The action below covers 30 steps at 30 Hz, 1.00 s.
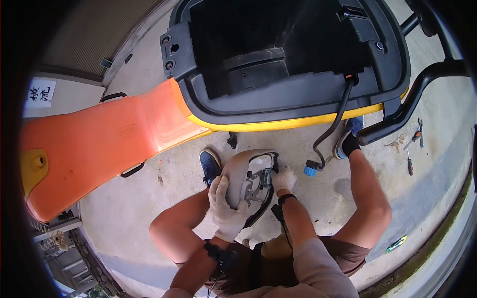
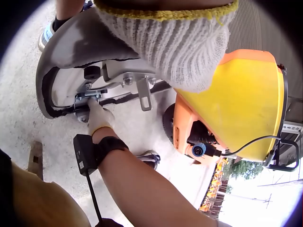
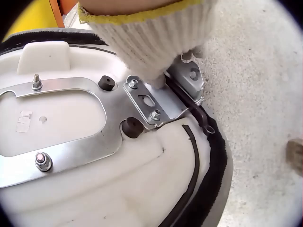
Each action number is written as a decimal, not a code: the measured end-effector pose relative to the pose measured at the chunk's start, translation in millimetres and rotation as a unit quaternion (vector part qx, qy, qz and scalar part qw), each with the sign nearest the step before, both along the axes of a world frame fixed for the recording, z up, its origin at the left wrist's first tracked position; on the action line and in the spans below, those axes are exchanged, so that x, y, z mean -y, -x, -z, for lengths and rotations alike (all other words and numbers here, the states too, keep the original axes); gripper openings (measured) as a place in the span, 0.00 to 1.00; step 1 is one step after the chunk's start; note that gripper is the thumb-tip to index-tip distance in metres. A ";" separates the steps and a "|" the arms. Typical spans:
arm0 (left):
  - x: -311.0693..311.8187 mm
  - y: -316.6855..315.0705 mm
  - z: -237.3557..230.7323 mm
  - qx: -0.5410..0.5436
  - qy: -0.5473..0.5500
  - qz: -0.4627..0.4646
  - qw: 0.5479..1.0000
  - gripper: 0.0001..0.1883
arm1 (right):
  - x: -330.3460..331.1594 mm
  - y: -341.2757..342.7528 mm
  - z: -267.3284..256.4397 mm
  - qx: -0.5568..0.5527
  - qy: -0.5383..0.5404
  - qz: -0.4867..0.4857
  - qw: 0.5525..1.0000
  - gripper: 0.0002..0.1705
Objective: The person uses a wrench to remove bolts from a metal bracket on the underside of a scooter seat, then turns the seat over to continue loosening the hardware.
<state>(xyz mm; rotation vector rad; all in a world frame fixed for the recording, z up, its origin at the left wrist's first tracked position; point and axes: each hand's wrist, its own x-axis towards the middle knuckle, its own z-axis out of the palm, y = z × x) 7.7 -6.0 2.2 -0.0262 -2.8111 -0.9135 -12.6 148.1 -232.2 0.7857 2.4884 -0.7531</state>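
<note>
– Yellow-edged glove cuff (image 3: 142, 30), right up at the lens. Whose?

– Mine, on my right hand (image 1: 284, 179)

– State of that grip?

– Closed round the metal bracket (image 3: 165, 106), pressed to its edge, just the metal's thickness between. Most fingers hide behind it, so can't tell how tight

– Left?

– My left hand (image 1: 227, 211) has the rim of the padded seat (image 1: 233, 171): fingers up along the outer cover, thumb over on the inner side. Gap only as wide as that rim

– So the seat is where?

– Between my two grips, tilted, underside turned toward me, above the concrete floor (image 1: 328, 213) and between my legs (image 1: 179, 223). Bracket sits at the seat's end, under my right grip

– What's close to the right grip?

– Metal plate (image 3: 111, 113) running back from the bracket along the white underside, rubber stoppers (image 3: 133, 127) on it, one nut (image 3: 43, 161) farther from my fingers

– Beyond?

– Black storage bin (image 1: 278, 102) ahead of both hands; orange panel (image 1: 124, 129) ahead and left of my left grip. Blue connector (image 1: 310, 171) on a black cable (image 1: 334, 126), just right of my right hand, not touching. Hand tools (image 1: 410, 166) on the floor, well off to its right
</note>
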 end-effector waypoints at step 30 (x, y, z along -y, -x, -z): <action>-10.8 64.1 -6.4 0.082 -0.042 -0.055 0.994 0.32 | -32.6 -29.3 -110.8 -0.208 0.165 -0.349 0.899 0.15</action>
